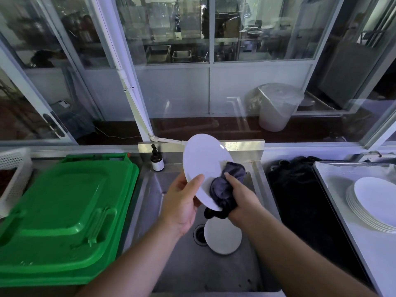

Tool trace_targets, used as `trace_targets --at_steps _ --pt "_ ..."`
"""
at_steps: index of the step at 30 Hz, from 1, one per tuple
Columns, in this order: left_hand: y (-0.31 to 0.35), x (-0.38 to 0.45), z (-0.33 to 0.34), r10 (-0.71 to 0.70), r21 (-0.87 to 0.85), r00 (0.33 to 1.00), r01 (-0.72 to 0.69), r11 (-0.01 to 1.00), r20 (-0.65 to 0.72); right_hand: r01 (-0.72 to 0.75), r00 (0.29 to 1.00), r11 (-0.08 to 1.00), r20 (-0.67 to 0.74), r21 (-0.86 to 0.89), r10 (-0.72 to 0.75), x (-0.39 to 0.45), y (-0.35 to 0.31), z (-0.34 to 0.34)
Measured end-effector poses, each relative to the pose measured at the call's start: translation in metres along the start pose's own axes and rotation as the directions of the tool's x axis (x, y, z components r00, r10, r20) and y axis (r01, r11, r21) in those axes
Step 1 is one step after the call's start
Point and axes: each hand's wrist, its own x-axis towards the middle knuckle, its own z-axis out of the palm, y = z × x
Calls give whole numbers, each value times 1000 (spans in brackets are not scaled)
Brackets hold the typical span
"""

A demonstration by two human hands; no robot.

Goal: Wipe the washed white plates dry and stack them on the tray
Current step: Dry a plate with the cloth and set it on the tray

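Over the steel sink point(171, 264) I hold a white plate point(204, 161) tilted up on edge. My left hand point(182, 202) grips its lower left rim, thumb on the face. My right hand point(241, 198) holds a bunched dark grey cloth point(227, 185) pressed against the plate's lower right face. Another white plate point(222, 236) lies flat in the sink bottom, partly over the drain point(198, 233). On the right, a stack of several white plates point(372, 204) sits on a paper-lined tray point(342, 174).
A green plastic bin lid point(64, 215) fills the counter left of the sink. A brown pump bottle point(156, 160) stands at the sink's back left corner. A black cloth point(300, 189) lies between sink and tray. A white basket point(12, 168) is far left.
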Motion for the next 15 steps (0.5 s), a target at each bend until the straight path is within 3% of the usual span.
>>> trace_targets --at_steps 6,9,15 --pt "14 10 -26 -147 76 987 151 986 -66 85 996 984 48 -158 -78 -7 -21 -15" --pt "29 16 -29 -202 161 979 204 966 -29 148 987 957 92 -248 -128 -12 -37 -14" --pt "20 13 -15 -101 85 993 105 991 -56 146 989 967 13 -210 -146 0 -42 -4"
